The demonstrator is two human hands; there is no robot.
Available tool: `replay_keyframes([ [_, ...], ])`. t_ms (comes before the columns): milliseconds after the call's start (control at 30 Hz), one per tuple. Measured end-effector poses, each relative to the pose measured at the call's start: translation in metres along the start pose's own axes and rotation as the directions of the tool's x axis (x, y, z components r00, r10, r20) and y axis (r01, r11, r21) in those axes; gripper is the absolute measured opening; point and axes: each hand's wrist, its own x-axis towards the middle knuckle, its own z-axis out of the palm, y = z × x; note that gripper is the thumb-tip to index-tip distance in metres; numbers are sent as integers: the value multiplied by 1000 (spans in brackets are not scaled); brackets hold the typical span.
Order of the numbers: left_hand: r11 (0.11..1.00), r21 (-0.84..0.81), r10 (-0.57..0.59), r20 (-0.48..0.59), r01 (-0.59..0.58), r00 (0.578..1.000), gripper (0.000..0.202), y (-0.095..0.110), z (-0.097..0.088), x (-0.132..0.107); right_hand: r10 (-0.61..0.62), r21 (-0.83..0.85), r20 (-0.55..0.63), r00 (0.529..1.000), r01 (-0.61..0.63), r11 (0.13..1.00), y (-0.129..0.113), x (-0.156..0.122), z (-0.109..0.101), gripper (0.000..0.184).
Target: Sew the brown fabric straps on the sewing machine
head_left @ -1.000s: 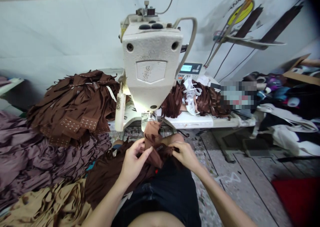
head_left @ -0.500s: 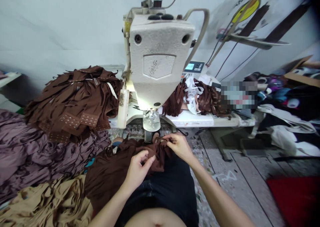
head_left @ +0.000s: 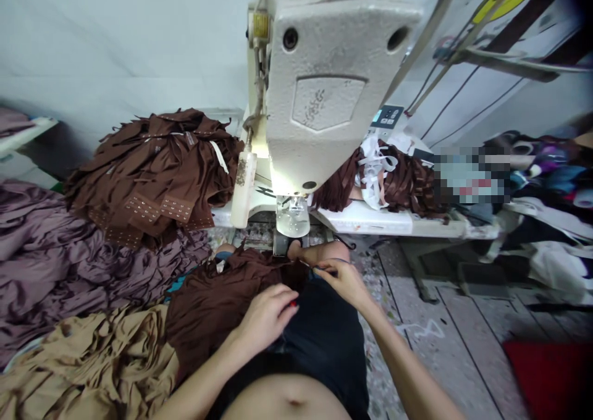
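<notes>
Head view: your left hand (head_left: 264,321) lies curled on the brown fabric (head_left: 217,315) in your lap — grip unclear. Your right hand (head_left: 340,284) pinches a thin dark strip (head_left: 319,267) — just before the sewing machine (head_left: 333,99).

My bench is a white tabletop (head_left: 365,222) on a dark metal stand (head_left: 419,272), set against a pale grey wall (head_left: 115,37) with a faded poster (head_left: 504,0) up at the far right. The floor (head_left: 445,327) is grey panels with dark seams, a red mat (head_left: 549,377) sits near right, and a white shelf (head_left: 23,133) pokes in far left. Light's flat and even.
</notes>
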Motion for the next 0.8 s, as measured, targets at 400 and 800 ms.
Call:
replay_keyframes([
  [400,995,65,-60,-177,72,982,22,-59,-60,-30,-118,207,251,961,66,976,-35,-34,51,23],
  [800,934,-351,-198,-340,71,919,27,-24,-88,-31,-286,396,172,943,200,896,-85,-8,79,49],
])
